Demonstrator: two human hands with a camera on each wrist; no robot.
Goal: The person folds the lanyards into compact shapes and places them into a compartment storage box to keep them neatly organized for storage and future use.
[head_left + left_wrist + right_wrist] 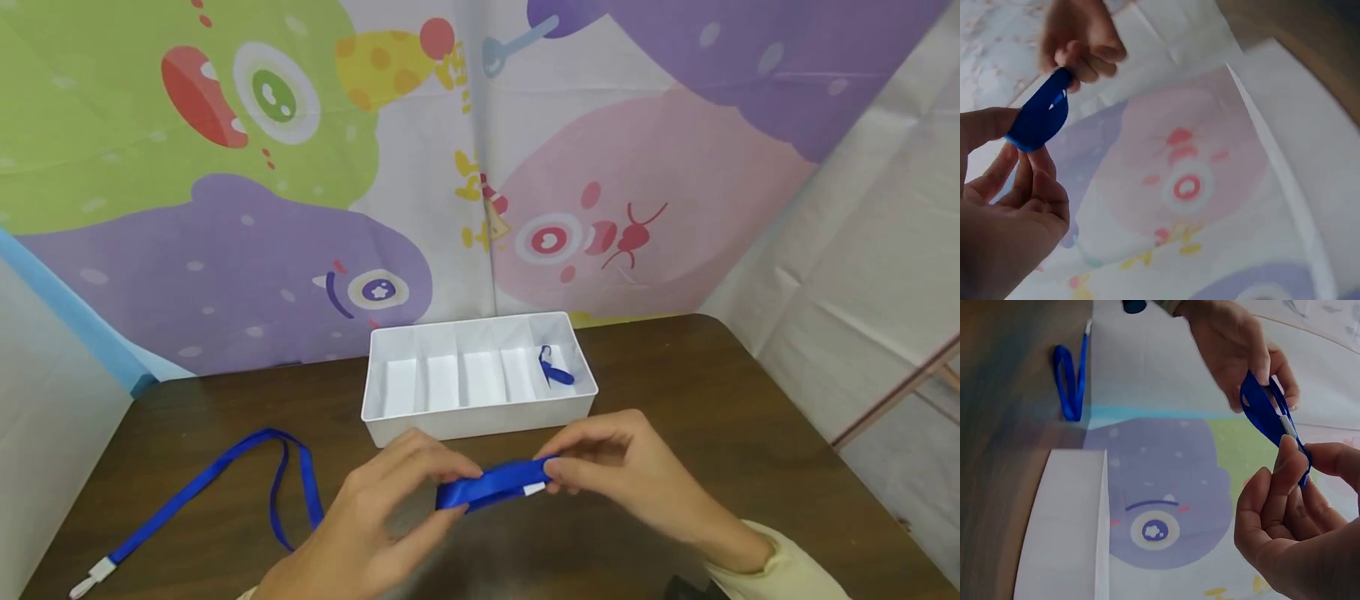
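Observation:
A blue lanyard (pixel 498 482), folded into a short flat loop with a white clip piece showing, is stretched between both hands above the table. My left hand (pixel 375 508) pinches its left end between thumb and fingers. At the other end, my right hand (pixel 630 475) pinches the band near the white piece. The left wrist view shows the folded lanyard (pixel 1041 115) bowed between the two hands. In the right wrist view the white piece (pixel 1287 425) sits close to my right fingertips.
Behind the hands stands a white tray (pixel 480 421) with several compartments; a blue folded strap (pixel 557 375) lies in its rightmost one. Another blue lanyard (pixel 202 482) with a white clip lies loose on the dark table (pixel 180 417) at left. A cartoon-printed sheet (pixel 420 167) hangs behind.

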